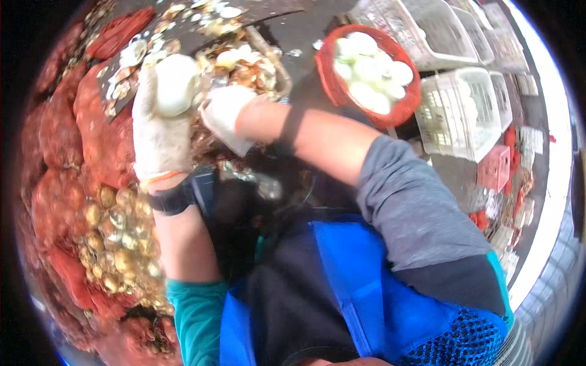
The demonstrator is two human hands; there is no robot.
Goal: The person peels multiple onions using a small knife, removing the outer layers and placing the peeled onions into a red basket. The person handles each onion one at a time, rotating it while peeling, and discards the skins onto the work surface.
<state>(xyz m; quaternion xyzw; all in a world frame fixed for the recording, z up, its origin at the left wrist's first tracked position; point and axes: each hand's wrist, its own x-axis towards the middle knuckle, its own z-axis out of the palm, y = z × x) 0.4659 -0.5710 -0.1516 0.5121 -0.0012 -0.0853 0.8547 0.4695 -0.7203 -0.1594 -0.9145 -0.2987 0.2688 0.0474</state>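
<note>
My left hand (155, 132), in a soiled white glove, grips a peeled white onion (176, 84). Just right of that onion is my right hand (229, 107), also gloved, with curled fingers. A small greyish, shiny patch shows above its fingers, too blurred to name; what this hand holds, if anything, is hidden. Behind both hands lies a heap of onion skins and scraps (256, 73). Farther right, several peeled onions (366, 68) fill a round container lined with red mesh (326, 82).
Red mesh sacks (59, 201) crowd the left side. Unpeeled yellow onions (123, 261) lie beside my left forearm. White plastic crates (442, 114) stand at the right, with a pink crate (494, 168) beyond. Loose skins (219, 13) litter the dark floor at the top.
</note>
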